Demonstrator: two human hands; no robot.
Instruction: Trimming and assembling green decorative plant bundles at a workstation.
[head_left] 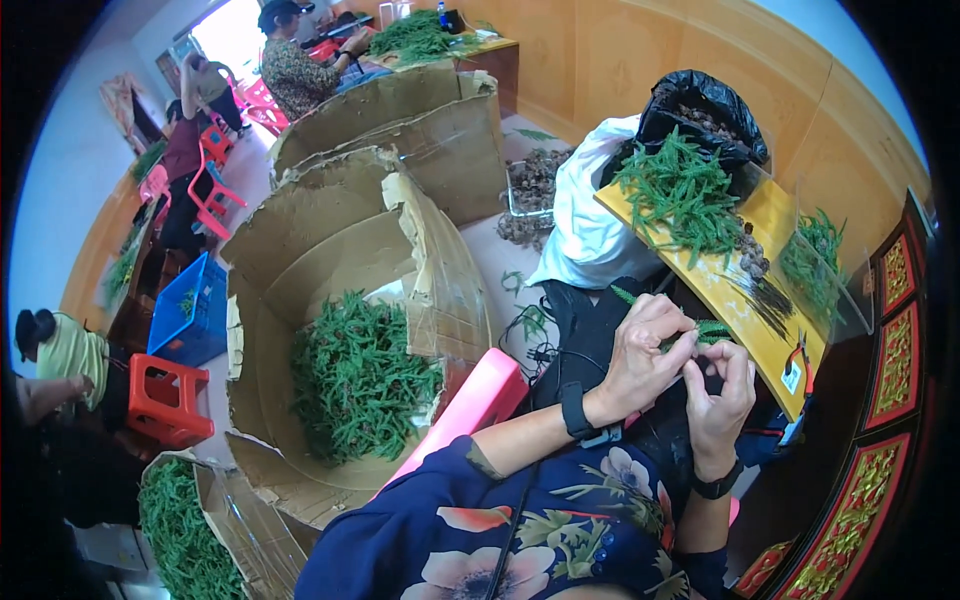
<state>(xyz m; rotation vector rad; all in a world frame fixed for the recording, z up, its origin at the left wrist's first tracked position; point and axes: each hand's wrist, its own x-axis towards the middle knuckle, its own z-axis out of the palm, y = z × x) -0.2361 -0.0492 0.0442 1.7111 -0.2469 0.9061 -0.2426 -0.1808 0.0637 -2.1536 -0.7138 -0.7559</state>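
In front of my lap, my left hand pinches a green artificial sprig, whose leafy end shows beyond the fingers. Close beside it, my right hand has its thumb and fingertips closed at the sprig's base; whatever small part they grip is hidden. A yellow board stands just past my hands. On it lie a heap of green sprigs, small brown pine cones, a bundle of dark thin stems and red-handled pliers.
Left of me, a large cardboard box holds many green sprigs. A white sack and a black bag of pine cones stand beyond the board. Red stools, a blue crate and other people are farther off.
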